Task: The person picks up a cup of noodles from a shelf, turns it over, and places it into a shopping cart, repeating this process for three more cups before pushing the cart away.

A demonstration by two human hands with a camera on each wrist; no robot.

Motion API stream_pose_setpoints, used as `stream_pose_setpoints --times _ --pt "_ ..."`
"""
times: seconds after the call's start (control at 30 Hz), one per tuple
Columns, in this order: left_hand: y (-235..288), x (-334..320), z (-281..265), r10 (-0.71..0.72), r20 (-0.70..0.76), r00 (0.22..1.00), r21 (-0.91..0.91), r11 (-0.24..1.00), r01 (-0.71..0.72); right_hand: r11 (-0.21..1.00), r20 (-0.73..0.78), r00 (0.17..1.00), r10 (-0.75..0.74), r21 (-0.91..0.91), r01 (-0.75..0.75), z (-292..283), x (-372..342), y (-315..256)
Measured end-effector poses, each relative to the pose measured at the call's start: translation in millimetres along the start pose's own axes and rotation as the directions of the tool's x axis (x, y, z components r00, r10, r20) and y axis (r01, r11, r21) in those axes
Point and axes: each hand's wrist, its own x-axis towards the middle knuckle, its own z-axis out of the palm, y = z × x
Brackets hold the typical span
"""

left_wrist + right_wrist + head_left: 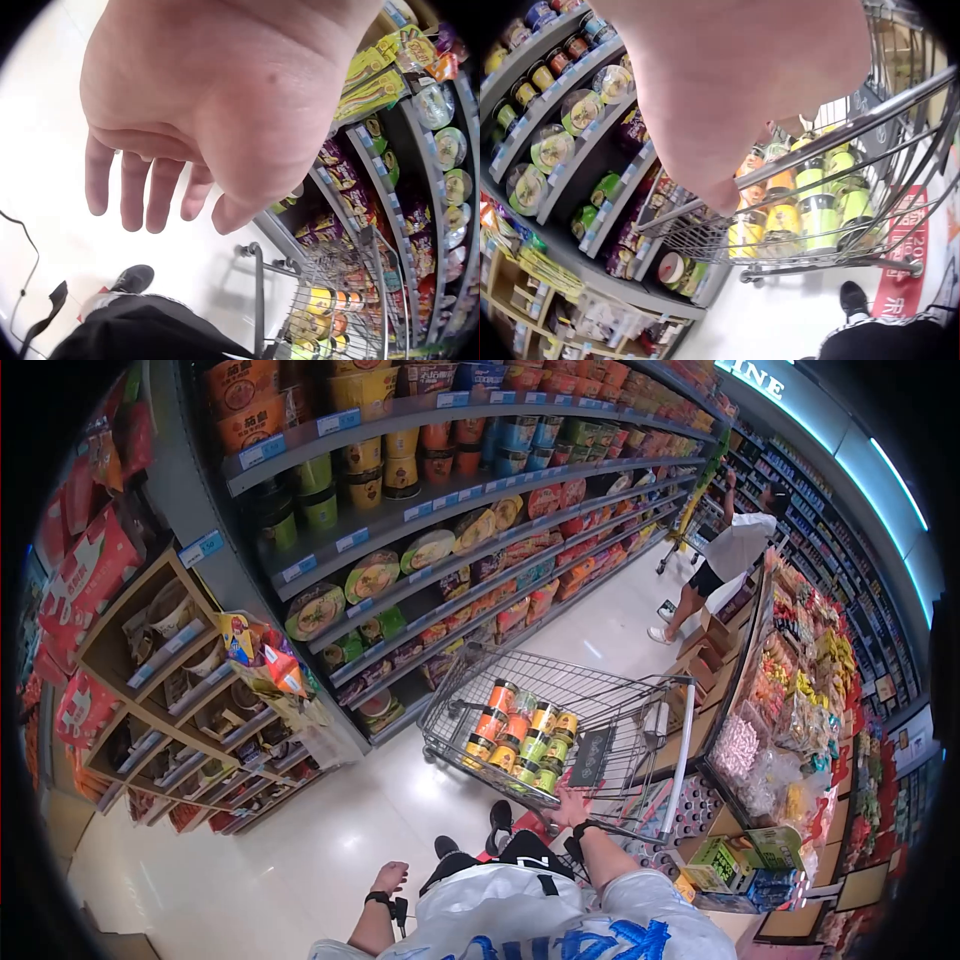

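My right hand (568, 808) grips the near top rail of a wire shopping cart (628, 710). In the right wrist view the thumb of that hand (742, 90) lies along the rail and its other fingers pass over it, partly hidden. Inside the cart stand several instant noodle cups (520, 735) with orange, yellow and green wraps and dark lids, packed in rows. Down at my side hangs my left hand (390, 877), holding nothing. Its fingers (135, 195) are relaxed and slightly apart over the floor in the left wrist view.
Long shelves (470, 490) of noodle cups, bowls and packets run past the cart. A wooden rack (170, 660) of packaged goods stands at the left. On the right is a bin of bagged sweets (780, 700). Another person (735, 545) stands farther up the aisle.
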Motion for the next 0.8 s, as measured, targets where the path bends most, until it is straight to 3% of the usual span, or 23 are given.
stream_pose_setpoints --times 0.07,0.2,0.27,0.33,0.37,0.4,0.5,0.6,0.7,0.8 --pt "3.4 10.1 3.3 0.044 0.008 0.999 0.056 0.997 -0.044 0.997 0.083 0.994 -0.076 0.037 0.073 33.4 -1.7 39.0" --pt "8.7 2.0 -0.9 0.094 -0.023 0.995 0.085 0.992 -0.092 0.998 0.106 0.994 -0.021 -0.057 0.028 9.0 -57.9 2.2" --pt "5.6 -10.4 -0.6 0.103 -0.067 0.992 0.058 0.993 -0.099 0.997 0.071 0.995 -0.073 -0.035 0.075 5.1 -71.4 -3.1" --pt "-5.8 -25.0 4.0 0.095 -0.103 0.99 0.009 0.995 -0.095 0.999 0.311 0.95 -0.001 0.033 -0.009 -19.4 -86.2 -12.3" --pt "-8.2 -31.6 5.5 0.076 -0.114 0.991 -0.03 0.996 -0.08 0.999 0.28 0.96 -0.028 0.039 0.017 14.8 -67.0 6.3" --pt "-19.5 -38.5 10.4 0.08 -0.126 0.989 -0.05 0.995 -0.087 1.0 0.301 0.953 0.023 -0.024 -0.017 4.6 -78.8 -1.2" --pt "-57.3 -67.9 31.7 -0.018 -0.175 0.984 -0.076 0.997 0.005 0.991 0.391 0.913 -0.114 -0.019 0.132 13.4 -76.8 13.1" --pt "-81.6 -111.4 49.7 -0.131 -0.058 0.99 -0.049 0.991 0.128 0.98 0.404 0.909 -0.103 -0.116 0.163 9.8 -89.6 7.5" --pt "-110.7 -163.2 81.2 -0.126 0.059 0.99 -0.013 0.992 0.127 0.971 0.425 0.891 -0.163 -0.092 0.221 -7.5 -114.4 5.9" --pt "-141.3 -201.6 101.4 -0.202 0.083 0.976 -0.025 0.979 0.205 0.954 0.323 0.919 -0.227 -0.118 0.277 9.7 -130.8 11.7"
